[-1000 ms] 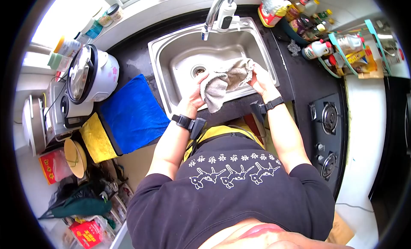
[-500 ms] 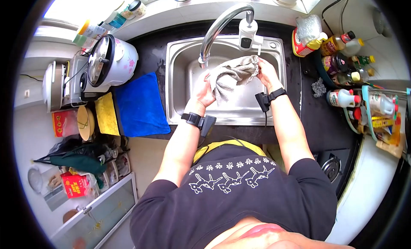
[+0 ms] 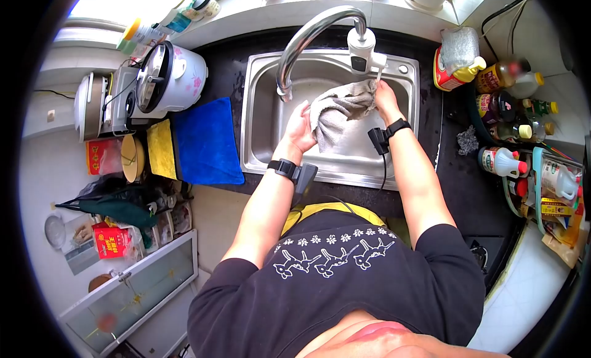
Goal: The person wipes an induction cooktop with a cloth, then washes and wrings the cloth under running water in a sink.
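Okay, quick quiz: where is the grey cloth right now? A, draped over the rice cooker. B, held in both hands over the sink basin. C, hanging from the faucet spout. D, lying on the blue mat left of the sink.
B: the left hand and right hand both grip the grey cloth above the steel sink, clear of the faucet.

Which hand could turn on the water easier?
Probably the right hand. It grips the gray cloth just below the white faucet attachment. The left hand holds the cloth's lower end, farther from it.
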Tool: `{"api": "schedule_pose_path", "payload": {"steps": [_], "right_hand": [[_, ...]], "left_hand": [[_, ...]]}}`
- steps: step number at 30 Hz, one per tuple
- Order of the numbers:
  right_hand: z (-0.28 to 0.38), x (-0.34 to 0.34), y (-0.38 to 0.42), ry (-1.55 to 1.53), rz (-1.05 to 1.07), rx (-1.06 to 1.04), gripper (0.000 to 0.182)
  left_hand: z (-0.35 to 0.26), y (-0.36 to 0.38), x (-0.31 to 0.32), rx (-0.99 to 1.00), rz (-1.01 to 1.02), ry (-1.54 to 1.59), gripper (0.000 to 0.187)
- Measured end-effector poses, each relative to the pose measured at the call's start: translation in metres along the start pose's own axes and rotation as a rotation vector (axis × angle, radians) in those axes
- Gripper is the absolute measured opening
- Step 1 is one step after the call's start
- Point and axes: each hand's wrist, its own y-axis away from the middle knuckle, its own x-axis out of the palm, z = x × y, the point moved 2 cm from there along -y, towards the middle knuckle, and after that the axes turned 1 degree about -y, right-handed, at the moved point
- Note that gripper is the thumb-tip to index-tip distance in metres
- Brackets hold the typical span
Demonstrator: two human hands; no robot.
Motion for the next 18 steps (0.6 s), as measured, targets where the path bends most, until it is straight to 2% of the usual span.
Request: {"api": "schedule_pose_path", "payload": {"steps": [1,5,9,11,16,18], "right_hand": [[-0.004,-0.002,-0.007,0.109,-0.007,-0.067,0.031],[-0.012,-0.004,-0.015,0.118,-0.035,-0.07,0.034],[-0.001,-0.003,-0.014,0.228,-0.111,-0.1,0.034],[0.013,-0.005,-0.003,0.359,-0.121,-0.216,0.035],[0.02,-0.007,-0.003,0.535,-0.16,-0.214,0.036],[0.018,-0.006,-0.009,0.58,-0.185,-0.229,0.037]], "left_hand": [[-0.001,0.0,-0.001,0.001,-0.011,-0.007,0.057],[-0.003,-0.001,-0.002,-0.021,0.02,0.011,0.058],[-0.006,-0.002,-0.001,-0.021,-0.05,-0.037,0.057],[-0.008,-0.005,-0.002,-0.039,-0.044,-0.05,0.056],[-0.012,-0.01,-0.003,-0.061,-0.045,-0.077,0.054],[-0.014,-0.015,-0.01,-0.01,-0.044,-0.126,0.051]]}}
